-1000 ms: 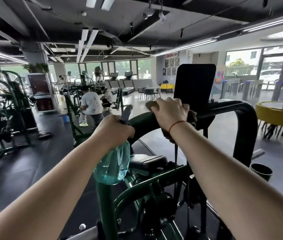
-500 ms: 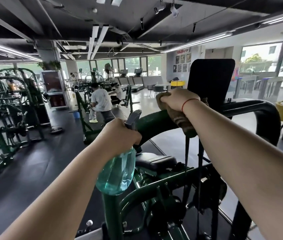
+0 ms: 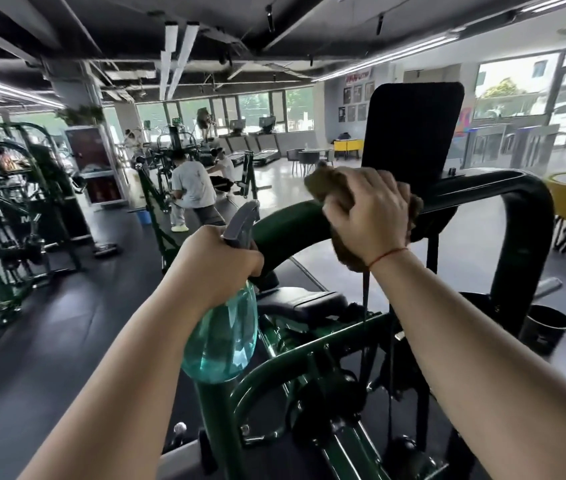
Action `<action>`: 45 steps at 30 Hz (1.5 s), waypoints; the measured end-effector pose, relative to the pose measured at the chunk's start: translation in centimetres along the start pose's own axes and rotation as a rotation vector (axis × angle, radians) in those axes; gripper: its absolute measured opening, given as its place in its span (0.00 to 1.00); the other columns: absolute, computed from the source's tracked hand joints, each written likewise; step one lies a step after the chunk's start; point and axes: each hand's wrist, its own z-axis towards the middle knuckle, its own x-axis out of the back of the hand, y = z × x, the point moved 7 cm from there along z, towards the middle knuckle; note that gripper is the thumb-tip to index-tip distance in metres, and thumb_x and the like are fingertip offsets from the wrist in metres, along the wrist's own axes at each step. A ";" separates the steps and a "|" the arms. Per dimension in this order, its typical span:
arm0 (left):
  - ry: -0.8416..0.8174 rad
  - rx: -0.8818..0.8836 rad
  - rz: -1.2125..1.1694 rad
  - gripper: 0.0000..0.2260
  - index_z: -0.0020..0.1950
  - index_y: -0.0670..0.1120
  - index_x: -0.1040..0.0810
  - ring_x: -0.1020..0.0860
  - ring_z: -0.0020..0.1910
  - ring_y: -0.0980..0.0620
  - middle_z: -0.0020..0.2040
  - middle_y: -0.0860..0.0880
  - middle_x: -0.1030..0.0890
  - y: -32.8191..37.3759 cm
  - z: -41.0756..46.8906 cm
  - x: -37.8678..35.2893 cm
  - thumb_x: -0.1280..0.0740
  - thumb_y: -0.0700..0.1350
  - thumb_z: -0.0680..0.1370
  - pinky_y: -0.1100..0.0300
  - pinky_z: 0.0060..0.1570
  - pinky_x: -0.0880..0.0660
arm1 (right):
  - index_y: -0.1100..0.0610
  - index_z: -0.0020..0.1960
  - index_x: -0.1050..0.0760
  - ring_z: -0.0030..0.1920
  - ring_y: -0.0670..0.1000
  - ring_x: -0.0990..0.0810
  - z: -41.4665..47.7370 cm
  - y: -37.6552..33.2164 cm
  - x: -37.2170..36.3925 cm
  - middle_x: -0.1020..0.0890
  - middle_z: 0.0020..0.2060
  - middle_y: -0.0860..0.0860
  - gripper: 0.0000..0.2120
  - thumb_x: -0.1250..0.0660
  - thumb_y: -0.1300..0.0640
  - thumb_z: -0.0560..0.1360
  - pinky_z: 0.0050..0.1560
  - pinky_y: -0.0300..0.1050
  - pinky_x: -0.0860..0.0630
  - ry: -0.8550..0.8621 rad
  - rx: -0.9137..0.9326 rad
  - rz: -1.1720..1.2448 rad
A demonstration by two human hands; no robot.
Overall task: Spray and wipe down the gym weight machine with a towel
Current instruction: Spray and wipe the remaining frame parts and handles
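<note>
— What do you see from your head?
— My right grip (image 3: 368,209) is curled over the brown towel (image 3: 326,188); it presses the towel on top of the green bar (image 3: 288,230) of the weight machine, just beside the black pad (image 3: 413,133); my left grip (image 3: 215,261) is wrapped round the neck of the spray bottle (image 3: 220,341), near the bar.
— And far off?
— A person in a grey shirt (image 3: 193,188) bends by other machines.

Bare forearms (image 3: 143,358), thin red string bracelet (image 3: 387,255) on right wrist
</note>
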 end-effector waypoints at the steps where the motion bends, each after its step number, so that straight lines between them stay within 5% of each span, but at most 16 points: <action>1: -0.006 0.008 -0.037 0.08 0.36 0.44 0.18 0.20 0.36 0.41 0.36 0.42 0.17 -0.1 -0.1 0.0 0.27 0.45 0.61 0.53 0.39 0.20 | 0.54 0.61 0.21 0.57 0.58 0.23 0.2 1.9 0.3 0.18 0.54 0.52 0.21 0.40 0.44 0.75 0.56 0.46 0.39 0.033 -0.119 0.015; 4: -0.017 0.005 -0.071 0.11 0.37 0.45 0.16 0.17 0.42 0.37 0.43 0.39 0.15 -0.1 -0.4 -0.1 0.29 0.45 0.57 0.38 0.48 0.17 | 0.55 0.63 0.23 0.62 0.58 0.26 -0.5 5.2 0.8 0.20 0.58 0.54 0.23 0.41 0.44 0.76 0.62 0.48 0.38 0.110 -0.370 0.079; 6: -0.011 -0.027 -0.030 0.03 0.35 0.49 0.18 0.19 0.38 0.39 0.38 0.41 0.16 0.3 -0.7 -0.1 0.29 0.43 0.62 0.43 0.42 0.17 | 0.56 0.66 0.25 0.66 0.58 0.28 -1.7 4.7 0.8 0.22 0.62 0.54 0.22 0.38 0.45 0.77 0.66 0.52 0.38 0.170 -0.476 0.098; 8: 0.013 -0.050 0.010 0.06 0.34 0.52 0.19 0.18 0.38 0.39 0.37 0.44 0.16 0.6 -0.7 0.0 0.28 0.41 0.67 0.46 0.40 0.18 | 0.55 0.68 0.26 0.70 0.58 0.32 -3.4 2.8 0.5 0.25 0.67 0.53 0.21 0.35 0.48 0.78 0.69 0.55 0.39 0.210 -0.567 0.143; 14: 0.056 -0.059 0.079 0.03 0.37 0.47 0.20 0.22 0.35 0.46 0.37 0.47 0.19 0.7 -1.0 0.0 0.29 0.41 0.70 0.54 0.38 0.23 | 0.53 0.72 0.30 0.74 0.55 0.38 -6.1 1.2 -0.8 0.32 0.73 0.52 0.21 0.35 0.49 0.81 0.73 0.56 0.42 0.170 -0.491 0.295; 22: 0.002 -0.070 0.069 0.03 0.36 0.46 0.20 0.20 0.35 0.44 0.37 0.47 0.17 0.8 -0.5 -0.1 0.32 0.41 0.70 0.51 0.39 0.21 | 0.50 0.77 0.39 0.75 0.59 0.38 -2.6 11.6 1.2 0.37 0.76 0.51 0.24 0.39 0.49 0.82 0.72 0.65 0.37 0.270 -1.030 0.288; 26: -0.028 -0.076 0.075 0.04 0.36 0.47 0.19 0.24 0.34 0.47 0.36 0.47 0.18 0.8 -0.2 -0.2 0.32 0.41 0.70 0.55 0.38 0.25 | 0.51 0.78 0.42 0.75 0.61 0.38 -3.0 9.9 1.4 0.39 0.77 0.55 0.25 0.41 0.49 0.83 0.71 0.58 0.36 0.259 -1.131 0.343; 33: -0.042 -0.055 0.065 0.05 0.34 0.46 0.22 0.26 0.33 0.46 0.33 0.48 0.21 0.1 0.2 0.0 0.30 0.41 0.70 0.54 0.38 0.26 | 0.56 0.69 0.29 0.72 0.58 0.36 -2.9 3.8 0.7 0.30 0.71 0.55 0.22 0.37 0.44 0.81 0.70 0.57 0.38 0.060 -0.645 0.118; 37: -0.070 -0.046 0.051 0.04 0.37 0.49 0.19 0.18 0.38 0.44 0.40 0.45 0.15 0.2 0.4 0.0 0.31 0.44 0.65 0.51 0.46 0.18 | 0.55 0.71 0.31 0.73 0.60 0.36 -1.7 8.5 1.6 0.32 0.72 0.55 0.23 0.39 0.44 0.82 0.71 0.59 0.38 0.044 -0.796 0.076; 41: -0.054 -0.094 0.135 0.02 0.39 0.45 0.21 0.27 0.32 0.47 0.36 0.46 0.19 0.6 0.0 0.0 0.33 0.42 0.69 0.56 0.36 0.27 | 0.54 0.73 0.34 0.74 0.61 0.38 -0.9 8.9 2.0 0.35 0.74 0.56 0.23 0.40 0.45 0.82 0.72 0.63 0.40 -0.039 -0.908 0.027; 45: -0.050 -0.121 0.187 0.05 0.35 0.47 0.27 0.30 0.30 0.48 0.31 0.51 0.25 1.4 -0.2 -0.3 0.34 0.41 0.70 0.59 0.33 0.31 | 0.56 0.68 0.29 0.67 0.62 0.32 0.0 3.4 1.9 0.27 0.66 0.58 0.21 0.40 0.44 0.81 0.66 0.59 0.34 -0.193 -0.625 -0.186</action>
